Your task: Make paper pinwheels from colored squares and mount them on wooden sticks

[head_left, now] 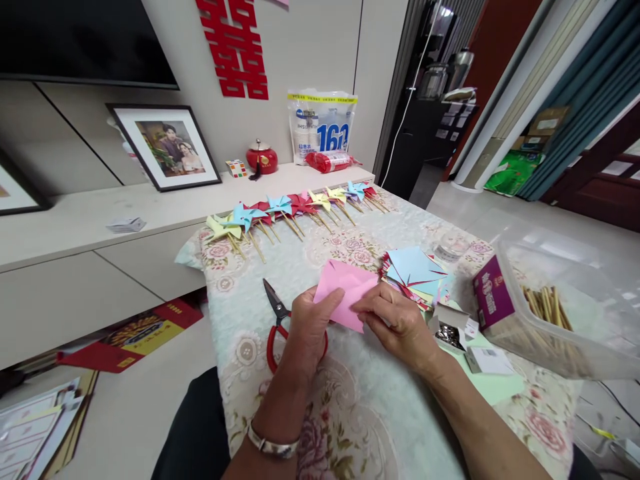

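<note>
Pink paper sheet (345,292), 1 pc, partly folded, sits near the middle of the table (310,267) w/ both hands on it: left hand (307,330) pinches its near-left edge between thumb and fingers, right hand (395,320) pinches and presses the near-right fold w/ fingertips curled. Left wrist carries 1 silver bracelet (273,445). Scissors (277,320), 1 pair, red handles, lie just left of the paper; left hand covers most of the handles, blades point toward the far edge. Paper stack (413,273), mixed colours w/ a blue sheet on top, sits just right of the pink sheet; sheet count can't be told, edges overlap. Pinwheels (295,210) lie in a row along the far edge, approx 9–10 (yellow, blue, red); they overlap, so exact no. is unclear. Small open box of pins (450,333) sits behind the right hand, partly hidden. Clear plastic tub (565,300) at the right edge holds wooden sticks (545,303), too many and too blurred thru the wall to count; a purple carton (493,297) leans inside it, print unreadable. Both forearms are cut off by the bottom of the view.
</note>
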A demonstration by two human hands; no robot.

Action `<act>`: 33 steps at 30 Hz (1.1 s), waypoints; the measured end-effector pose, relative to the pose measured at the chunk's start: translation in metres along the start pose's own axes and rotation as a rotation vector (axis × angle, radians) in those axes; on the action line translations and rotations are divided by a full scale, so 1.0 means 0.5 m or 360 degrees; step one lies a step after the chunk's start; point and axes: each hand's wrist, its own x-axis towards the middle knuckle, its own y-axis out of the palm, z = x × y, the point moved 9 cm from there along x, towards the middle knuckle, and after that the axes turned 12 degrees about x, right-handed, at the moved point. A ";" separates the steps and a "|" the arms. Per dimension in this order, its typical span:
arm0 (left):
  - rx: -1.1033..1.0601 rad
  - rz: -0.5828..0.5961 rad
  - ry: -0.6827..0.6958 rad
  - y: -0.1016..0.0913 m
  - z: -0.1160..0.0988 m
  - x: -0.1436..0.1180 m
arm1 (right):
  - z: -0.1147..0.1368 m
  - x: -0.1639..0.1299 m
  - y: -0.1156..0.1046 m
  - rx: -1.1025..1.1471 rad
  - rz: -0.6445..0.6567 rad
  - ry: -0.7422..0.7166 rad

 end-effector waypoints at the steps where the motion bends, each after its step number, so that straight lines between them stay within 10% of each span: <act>1: -0.0001 0.0004 -0.0003 0.001 0.000 0.000 | 0.000 0.000 0.004 -0.0001 0.0025 -0.0005; 16: 0.0206 -0.0008 -0.0017 0.007 -0.006 -0.005 | -0.014 0.001 0.002 0.0213 0.0043 0.0159; 33: 0.0197 0.0080 0.0006 0.027 -0.002 -0.009 | -0.105 -0.026 0.020 0.0646 -0.0102 0.0974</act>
